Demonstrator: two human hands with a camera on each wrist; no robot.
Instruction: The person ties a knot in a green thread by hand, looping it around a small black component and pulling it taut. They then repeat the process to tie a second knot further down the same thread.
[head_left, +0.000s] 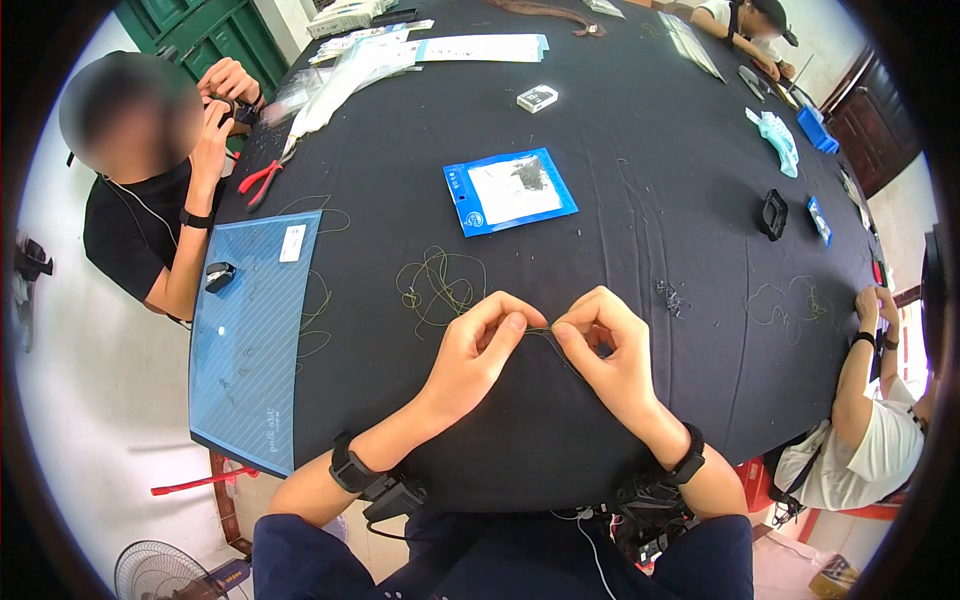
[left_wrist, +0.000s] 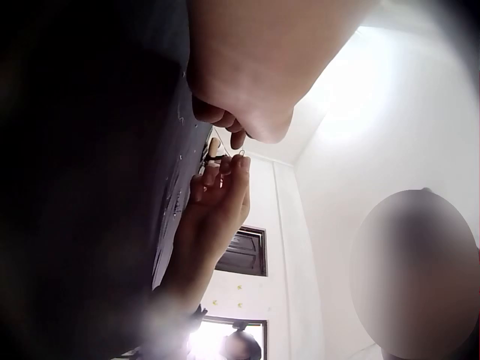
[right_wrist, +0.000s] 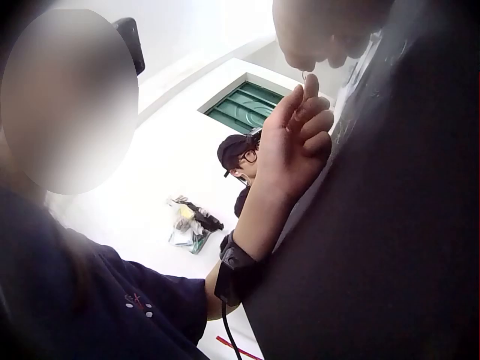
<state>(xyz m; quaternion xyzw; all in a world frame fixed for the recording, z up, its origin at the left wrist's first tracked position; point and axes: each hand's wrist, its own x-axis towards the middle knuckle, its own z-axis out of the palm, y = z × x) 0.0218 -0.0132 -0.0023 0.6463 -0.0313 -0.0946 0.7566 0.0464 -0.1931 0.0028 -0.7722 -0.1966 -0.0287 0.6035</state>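
Observation:
Over the table's near edge, my left hand (head_left: 478, 345) and right hand (head_left: 612, 350) meet almost fingertip to fingertip. Each pinches a thin yellow-green line (head_left: 537, 330) between thumb and index finger. A tiny loop (left_wrist: 241, 153) stands out at the fingertips in the left wrist view, above the right hand (left_wrist: 214, 202). The right wrist view has the left hand (right_wrist: 289, 142) with thumb and forefinger together, close under the blurred right hand (right_wrist: 322, 34). Loose coils of the same line (head_left: 440, 290) lie just beyond the left hand.
A blue-and-white packet (head_left: 515, 190) lies ahead on the black tablecloth (head_left: 400, 190). To the left are a blue mat (head_left: 250, 350), a small black object (head_left: 219, 276) and red-handled pliers (head_left: 262, 185). Small dark bits (head_left: 672, 298) are scattered right. Other people sit around the table.

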